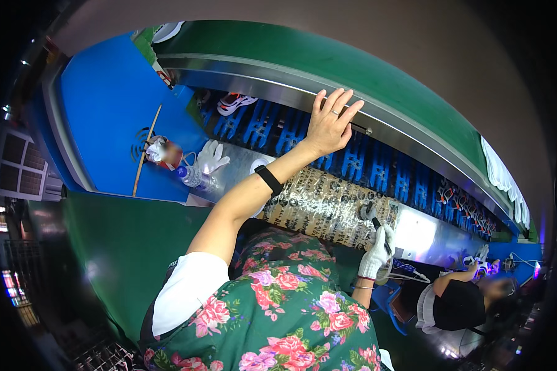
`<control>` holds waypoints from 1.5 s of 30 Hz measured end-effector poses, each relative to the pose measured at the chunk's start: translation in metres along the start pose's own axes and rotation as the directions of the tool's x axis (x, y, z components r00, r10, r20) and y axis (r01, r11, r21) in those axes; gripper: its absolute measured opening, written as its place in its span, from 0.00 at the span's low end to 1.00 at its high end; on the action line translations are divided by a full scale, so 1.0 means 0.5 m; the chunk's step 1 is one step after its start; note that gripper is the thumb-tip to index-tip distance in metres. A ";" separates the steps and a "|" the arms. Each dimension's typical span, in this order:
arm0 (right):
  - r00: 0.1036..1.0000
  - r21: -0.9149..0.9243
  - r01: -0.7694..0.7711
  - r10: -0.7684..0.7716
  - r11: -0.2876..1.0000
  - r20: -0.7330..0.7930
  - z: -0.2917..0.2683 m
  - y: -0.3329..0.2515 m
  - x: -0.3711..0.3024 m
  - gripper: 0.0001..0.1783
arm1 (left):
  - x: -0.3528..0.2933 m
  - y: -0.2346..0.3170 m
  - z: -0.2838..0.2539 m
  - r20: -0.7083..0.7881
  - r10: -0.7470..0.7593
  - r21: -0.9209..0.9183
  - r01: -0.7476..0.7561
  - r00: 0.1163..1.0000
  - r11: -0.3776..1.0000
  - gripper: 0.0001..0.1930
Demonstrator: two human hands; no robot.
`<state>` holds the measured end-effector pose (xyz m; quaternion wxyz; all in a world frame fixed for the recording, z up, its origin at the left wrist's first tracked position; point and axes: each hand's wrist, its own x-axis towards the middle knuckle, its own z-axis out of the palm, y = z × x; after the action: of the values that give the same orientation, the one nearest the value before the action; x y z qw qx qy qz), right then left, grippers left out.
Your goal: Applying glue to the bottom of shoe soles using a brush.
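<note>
My left hand point(332, 123) is bare, its fingers spread against the metal rail point(377, 127) above the row of blue pronged holders point(353, 166). Nothing is in its grasp. A white knit glove covers my right hand point(377, 253), whose fingers wrap round a black-handled tool point(371, 215) with a small metallic head. The tool's exact kind is unclear. Its head is over the right part of a brown board point(319, 207) marked with dark writing and covered in shiny clear film. A pale cord point(408, 275) runs near the gloved hand.
A white, black and orange shoe point(235, 103) sits among the holders at left; several shoes point(461, 204) line the far right. A bottle point(192, 176), white glove point(211, 157) and thin stick point(143, 157) lie left. A co-worker point(461, 300) is at right. Above runs a green belt point(303, 52).
</note>
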<state>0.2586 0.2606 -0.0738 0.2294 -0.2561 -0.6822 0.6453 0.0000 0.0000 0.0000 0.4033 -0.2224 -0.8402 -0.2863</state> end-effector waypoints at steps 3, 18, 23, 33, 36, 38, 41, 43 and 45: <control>0.995 0.119 -0.086 0.091 0.989 -0.037 0.063 0.040 -0.061 0.08 | -0.020 -0.047 -0.046 0.026 0.052 0.018 -0.053 0.998 0.998 0.34; 0.963 -0.159 0.269 -0.266 0.950 0.037 0.045 -0.006 -0.009 0.04 | 0.022 -0.054 -0.088 0.077 0.178 0.112 -0.186 0.981 0.976 0.33; 0.980 0.087 0.197 -0.198 0.977 0.001 0.090 0.005 0.016 0.06 | 0.036 -0.039 -0.085 0.081 0.060 0.092 -0.068 0.995 0.993 0.31; 0.961 0.046 0.273 -0.271 0.961 -0.056 0.071 0.056 -0.026 0.05 | 0.142 0.185 0.003 0.559 0.261 -0.392 -0.026 0.787 0.919 0.36; 0.970 0.051 0.240 -0.237 0.970 -0.063 0.047 0.048 -0.041 0.06 | 0.201 0.278 0.099 0.585 0.371 -0.593 0.069 0.721 0.802 0.37; 0.968 0.028 0.247 -0.245 0.969 -0.054 0.022 0.043 -0.039 0.06 | 0.238 0.360 0.156 0.610 0.407 -0.608 0.073 0.680 0.790 0.36; 0.964 0.010 0.257 -0.255 0.966 -0.070 -0.016 0.029 -0.023 0.07 | 0.291 0.458 0.252 0.670 0.408 -0.539 0.029 0.620 0.842 0.36; 0.977 0.035 0.210 -0.209 0.977 -0.028 -0.043 0.037 -0.009 0.07 | 0.309 0.511 0.334 0.634 0.460 -0.537 -0.074 0.622 0.840 0.37; 0.974 0.032 0.223 -0.222 0.974 -0.031 -0.074 0.030 0.002 0.07 | 0.326 0.547 0.419 0.654 0.437 -0.508 -0.069 0.618 0.858 0.39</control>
<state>0.2823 0.2900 -0.0865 0.3142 -0.1828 -0.6919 0.6238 -0.0437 0.3631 0.1066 -0.0034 -0.5237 -0.8023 -0.2865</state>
